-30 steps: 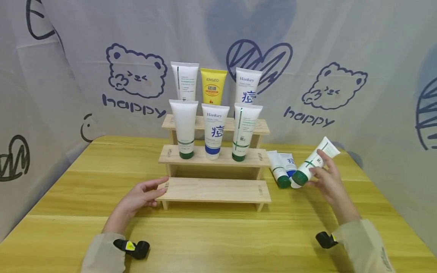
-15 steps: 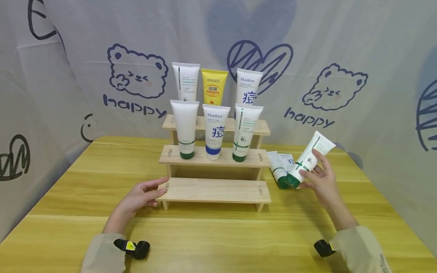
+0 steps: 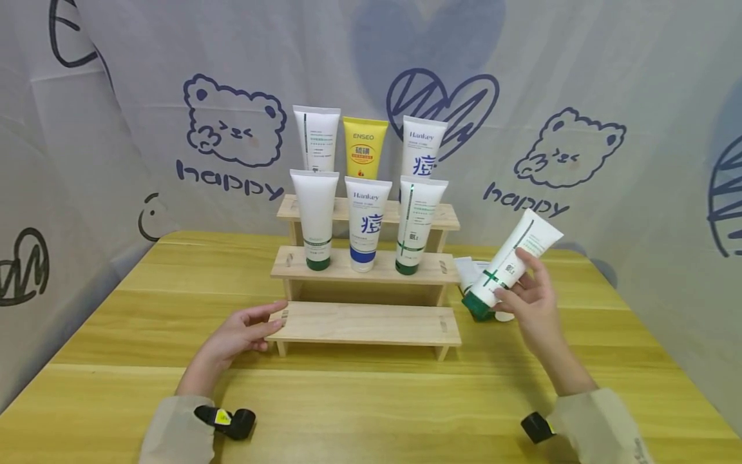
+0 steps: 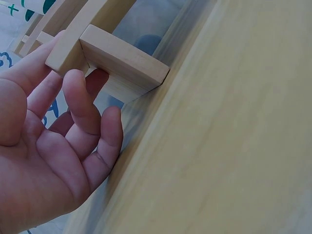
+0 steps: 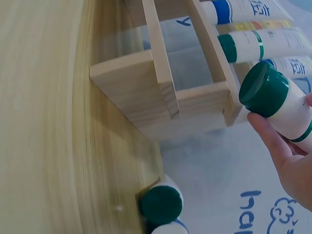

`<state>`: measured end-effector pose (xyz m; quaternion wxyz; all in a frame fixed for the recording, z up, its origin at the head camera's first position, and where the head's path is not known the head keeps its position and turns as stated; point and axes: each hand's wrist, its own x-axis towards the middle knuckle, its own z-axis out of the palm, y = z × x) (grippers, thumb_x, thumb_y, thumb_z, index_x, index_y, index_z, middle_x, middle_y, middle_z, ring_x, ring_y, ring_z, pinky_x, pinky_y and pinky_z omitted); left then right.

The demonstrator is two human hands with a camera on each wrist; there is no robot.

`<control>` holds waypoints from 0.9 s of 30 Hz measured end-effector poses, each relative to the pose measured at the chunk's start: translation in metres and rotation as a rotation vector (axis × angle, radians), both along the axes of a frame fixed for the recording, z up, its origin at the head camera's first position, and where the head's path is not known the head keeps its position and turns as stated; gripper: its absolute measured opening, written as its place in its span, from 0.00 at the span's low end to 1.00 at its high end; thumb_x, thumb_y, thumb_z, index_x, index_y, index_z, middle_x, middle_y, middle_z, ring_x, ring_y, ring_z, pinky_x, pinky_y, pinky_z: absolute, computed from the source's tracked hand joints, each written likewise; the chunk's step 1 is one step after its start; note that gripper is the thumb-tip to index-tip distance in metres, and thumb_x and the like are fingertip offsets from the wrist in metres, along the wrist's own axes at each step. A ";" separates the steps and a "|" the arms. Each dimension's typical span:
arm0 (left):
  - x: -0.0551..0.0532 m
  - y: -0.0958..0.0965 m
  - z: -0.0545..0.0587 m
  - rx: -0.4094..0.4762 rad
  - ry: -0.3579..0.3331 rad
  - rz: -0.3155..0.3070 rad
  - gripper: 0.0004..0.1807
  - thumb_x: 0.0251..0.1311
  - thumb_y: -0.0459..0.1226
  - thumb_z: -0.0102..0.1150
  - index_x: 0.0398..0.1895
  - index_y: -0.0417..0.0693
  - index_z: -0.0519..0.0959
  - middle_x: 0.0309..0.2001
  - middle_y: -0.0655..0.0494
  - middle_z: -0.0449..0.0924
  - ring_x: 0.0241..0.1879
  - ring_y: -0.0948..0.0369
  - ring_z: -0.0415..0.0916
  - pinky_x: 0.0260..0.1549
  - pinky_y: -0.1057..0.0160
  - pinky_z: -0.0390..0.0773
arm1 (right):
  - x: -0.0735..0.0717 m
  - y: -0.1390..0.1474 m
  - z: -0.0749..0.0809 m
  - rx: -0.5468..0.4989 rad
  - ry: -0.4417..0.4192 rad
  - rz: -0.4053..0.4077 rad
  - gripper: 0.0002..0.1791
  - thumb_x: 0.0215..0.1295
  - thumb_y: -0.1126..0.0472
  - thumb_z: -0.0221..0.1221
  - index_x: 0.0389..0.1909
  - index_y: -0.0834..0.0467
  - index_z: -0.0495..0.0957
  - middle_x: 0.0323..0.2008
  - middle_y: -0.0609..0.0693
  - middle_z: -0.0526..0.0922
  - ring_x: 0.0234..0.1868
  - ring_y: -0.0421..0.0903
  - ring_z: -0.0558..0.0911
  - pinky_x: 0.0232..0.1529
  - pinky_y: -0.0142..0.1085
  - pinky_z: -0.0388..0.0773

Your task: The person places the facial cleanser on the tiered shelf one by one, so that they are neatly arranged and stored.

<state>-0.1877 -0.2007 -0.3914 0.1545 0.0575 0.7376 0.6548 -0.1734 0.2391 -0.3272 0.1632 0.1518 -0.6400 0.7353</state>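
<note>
My right hand (image 3: 536, 309) grips a white squeeze tube (image 3: 510, 261) with a green cap, holding it tilted, cap down and to the left. In the right wrist view that tube's green cap (image 5: 264, 90) is near the stand's end. My left hand (image 3: 237, 332) holds the left end of the three-tier wooden stand (image 3: 365, 322) at its lowest step; in the left wrist view its fingers (image 4: 80, 102) curl around the board's end. On the middle step stand a plain white tube (image 3: 315, 212), a blue-banded tube (image 3: 366, 219) and a green-capped tube (image 3: 418, 222).
The top step carries a white tube (image 3: 317, 138), a yellow tube (image 3: 364, 147) and a Hankey tube (image 3: 422, 145). Right of the stand, more tubes (image 3: 466, 270) lie on the wooden table (image 3: 371, 412), partly hidden behind the held one. A printed cloth (image 3: 324, 51) hangs behind.
My right hand has carried the green-capped tube up and left, toward the stand, over the tubes lying there. The left hand stays in place on the stand.
</note>
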 end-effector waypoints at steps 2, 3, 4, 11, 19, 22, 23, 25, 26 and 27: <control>0.000 0.000 0.000 0.004 0.001 0.000 0.31 0.57 0.40 0.57 0.62 0.36 0.62 0.46 0.47 0.66 0.20 0.66 0.66 0.23 0.70 0.74 | 0.001 -0.006 0.000 0.009 0.034 0.014 0.38 0.50 0.86 0.46 0.61 0.55 0.60 0.47 0.54 0.71 0.38 0.43 0.77 0.29 0.32 0.78; 0.000 0.000 0.000 0.005 0.001 0.000 0.31 0.57 0.40 0.57 0.62 0.36 0.62 0.46 0.47 0.66 0.20 0.66 0.66 0.23 0.70 0.74 | 0.002 -0.008 -0.001 0.016 0.052 0.026 0.38 0.50 0.87 0.47 0.61 0.56 0.60 0.47 0.54 0.71 0.39 0.43 0.77 0.30 0.32 0.78; 0.000 0.001 0.000 0.007 0.000 0.000 0.31 0.57 0.40 0.57 0.62 0.36 0.62 0.46 0.47 0.66 0.20 0.66 0.66 0.23 0.70 0.74 | 0.002 -0.011 -0.001 0.019 0.066 0.037 0.38 0.49 0.87 0.47 0.60 0.56 0.60 0.48 0.53 0.71 0.40 0.44 0.77 0.31 0.32 0.78; 0.001 -0.001 -0.001 0.001 -0.009 0.005 0.31 0.57 0.40 0.57 0.62 0.37 0.61 0.46 0.47 0.66 0.21 0.65 0.67 0.23 0.70 0.74 | 0.002 -0.032 0.001 0.110 0.102 0.059 0.36 0.49 0.85 0.51 0.60 0.58 0.61 0.51 0.52 0.70 0.43 0.44 0.75 0.34 0.32 0.78; 0.001 -0.002 -0.002 -0.005 -0.010 0.006 0.31 0.58 0.40 0.57 0.63 0.38 0.61 0.47 0.47 0.66 0.20 0.65 0.67 0.23 0.69 0.74 | -0.002 -0.053 0.000 0.120 0.116 0.109 0.36 0.48 0.85 0.52 0.59 0.58 0.61 0.52 0.53 0.69 0.44 0.46 0.75 0.35 0.35 0.78; 0.000 -0.001 -0.001 -0.004 -0.011 0.008 0.31 0.58 0.40 0.57 0.63 0.38 0.62 0.47 0.47 0.66 0.20 0.65 0.67 0.23 0.70 0.74 | -0.002 -0.061 -0.001 0.126 0.137 0.117 0.36 0.48 0.85 0.52 0.59 0.58 0.62 0.52 0.54 0.69 0.45 0.46 0.74 0.37 0.35 0.77; 0.000 -0.001 -0.001 -0.004 -0.012 0.010 0.31 0.57 0.40 0.57 0.63 0.38 0.62 0.47 0.47 0.66 0.20 0.65 0.67 0.23 0.70 0.74 | -0.003 -0.063 -0.001 0.131 0.139 0.120 0.36 0.48 0.85 0.53 0.59 0.59 0.62 0.53 0.54 0.68 0.45 0.46 0.74 0.37 0.35 0.77; 0.000 0.000 0.000 -0.004 -0.013 0.009 0.31 0.57 0.40 0.57 0.63 0.38 0.62 0.47 0.46 0.66 0.20 0.65 0.67 0.23 0.69 0.74 | -0.003 -0.069 -0.001 0.158 0.130 0.114 0.35 0.49 0.84 0.53 0.59 0.60 0.61 0.54 0.56 0.67 0.46 0.45 0.74 0.39 0.35 0.77; 0.000 0.000 0.001 -0.005 -0.012 0.008 0.31 0.57 0.41 0.57 0.63 0.38 0.62 0.48 0.46 0.66 0.20 0.65 0.67 0.23 0.69 0.74 | -0.003 -0.071 -0.001 0.175 0.120 0.109 0.34 0.50 0.83 0.54 0.59 0.61 0.60 0.55 0.57 0.67 0.47 0.45 0.74 0.39 0.35 0.77; 0.000 0.000 0.001 -0.005 -0.013 0.008 0.31 0.57 0.41 0.57 0.63 0.38 0.62 0.48 0.46 0.66 0.20 0.65 0.67 0.23 0.69 0.74 | -0.003 -0.074 -0.002 0.189 0.109 0.107 0.34 0.50 0.83 0.54 0.59 0.61 0.60 0.55 0.58 0.66 0.47 0.45 0.74 0.39 0.36 0.77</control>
